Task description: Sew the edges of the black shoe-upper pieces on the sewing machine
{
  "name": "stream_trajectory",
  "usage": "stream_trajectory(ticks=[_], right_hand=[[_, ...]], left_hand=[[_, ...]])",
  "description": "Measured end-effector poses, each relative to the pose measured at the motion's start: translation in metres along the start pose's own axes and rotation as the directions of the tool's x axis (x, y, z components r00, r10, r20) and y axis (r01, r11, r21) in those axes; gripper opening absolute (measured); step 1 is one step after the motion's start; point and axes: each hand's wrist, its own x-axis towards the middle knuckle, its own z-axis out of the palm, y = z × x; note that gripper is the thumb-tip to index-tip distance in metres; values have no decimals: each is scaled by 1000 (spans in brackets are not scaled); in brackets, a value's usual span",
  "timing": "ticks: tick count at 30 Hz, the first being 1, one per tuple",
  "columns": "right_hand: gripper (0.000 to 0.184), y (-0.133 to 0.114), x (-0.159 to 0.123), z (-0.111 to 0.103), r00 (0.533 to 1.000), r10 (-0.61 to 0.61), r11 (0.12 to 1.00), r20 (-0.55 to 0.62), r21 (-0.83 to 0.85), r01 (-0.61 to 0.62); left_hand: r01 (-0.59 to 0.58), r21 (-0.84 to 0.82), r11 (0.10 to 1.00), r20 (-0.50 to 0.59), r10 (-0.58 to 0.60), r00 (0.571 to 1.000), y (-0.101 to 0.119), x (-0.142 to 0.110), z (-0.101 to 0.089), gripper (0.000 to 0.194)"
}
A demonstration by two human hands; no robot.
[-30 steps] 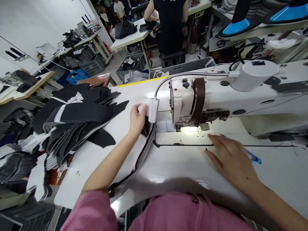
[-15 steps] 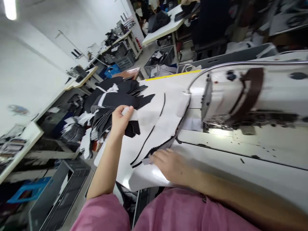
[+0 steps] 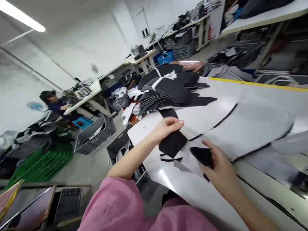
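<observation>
My left hand (image 3: 167, 129) is closed on a black fabric piece (image 3: 173, 144), which hangs over the white tabletop with part of it showing behind the hand. Between the thumb and fingers of my right hand (image 3: 220, 165) is a smaller dark fabric piece (image 3: 201, 155), tilted and slightly blurred. Past both hands lies a large pale panel (image 3: 260, 125) with a black edge. A stack of black cut fabric pieces (image 3: 168, 91), tied with white strips, sits just beyond my left hand.
The white table (image 3: 156, 166) has a yellow strip (image 3: 255, 84) along its far edge. Grey crates (image 3: 95, 134) and a green basket (image 3: 48, 160) stand on the floor at left. Another person (image 3: 54, 102) sits at a sewing machine farther off.
The view has swung left, so the sewing machine is mostly out of frame. My left hand has brought its piece nearer. My right hand has left the panel's edge and now holds a dark piece.
</observation>
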Motion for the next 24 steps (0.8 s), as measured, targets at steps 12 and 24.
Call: stream_trajectory(ticks=[12, 24], right_hand=[[42, -2, -25, -7, 985, 28, 989, -168, -138, -51], [51, -32, -31, 11, 835, -506, 768, 217, -327, 550]], left_hand=[[-104, 567, 817, -322, 336, 885, -8, 31, -103, 47], [-180, 220, 959, -80, 202, 976, -20, -10, 23, 15]])
